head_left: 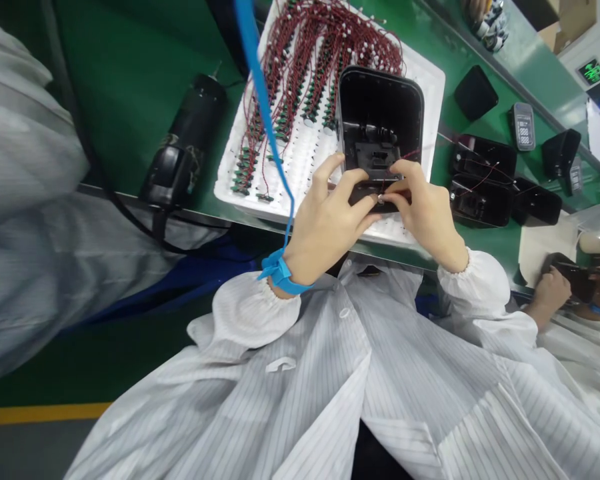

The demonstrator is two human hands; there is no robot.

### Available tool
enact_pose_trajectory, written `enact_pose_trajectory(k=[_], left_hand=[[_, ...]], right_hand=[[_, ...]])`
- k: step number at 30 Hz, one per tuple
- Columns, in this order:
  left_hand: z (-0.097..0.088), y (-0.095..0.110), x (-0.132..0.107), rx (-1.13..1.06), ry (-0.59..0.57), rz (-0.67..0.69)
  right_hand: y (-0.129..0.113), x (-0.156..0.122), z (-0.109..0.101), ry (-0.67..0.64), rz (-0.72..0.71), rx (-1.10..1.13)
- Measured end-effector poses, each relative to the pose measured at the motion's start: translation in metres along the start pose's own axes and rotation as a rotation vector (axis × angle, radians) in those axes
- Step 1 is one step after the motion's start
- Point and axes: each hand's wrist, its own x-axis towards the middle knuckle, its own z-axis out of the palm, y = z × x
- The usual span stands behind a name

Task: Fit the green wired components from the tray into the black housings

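Observation:
A black plastic housing (380,100) with an open, hollow inside rests over the white foam tray (433,80), its near end between my hands. My left hand (330,223), wearing a blue wrist strap, is closed on the near left edge of the housing, with its fingers reaching onto it. My right hand (425,210) pinches a small silvery part (381,199) at the housing's near end, close to the left fingertips. Thin red wire (411,155) runs by the right fingers. The part's exact kind is too small to tell.
Rows of small green circuit boards with dark red wires (325,40) fill the tray. A black power tool (185,140) lies on the green bench to the left. More black housings (483,200) and a display unit (523,125) sit right. A co-worker's hands (553,297) work beyond.

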Motion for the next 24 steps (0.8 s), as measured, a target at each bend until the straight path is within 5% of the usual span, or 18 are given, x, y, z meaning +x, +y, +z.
enact_pose_trajectory(k=[9, 24], left_hand=[[-0.003, 0.001, -0.001, -0.012, -0.019, -0.012], [-0.004, 0.001, -0.007, -0.052, 0.036, -0.063]], right_hand=[[-0.007, -0.021, -0.009, 0.18, -0.263, -0.252], [-0.017, -0.017, -0.008, 0.006, -0.098, -0.182]])
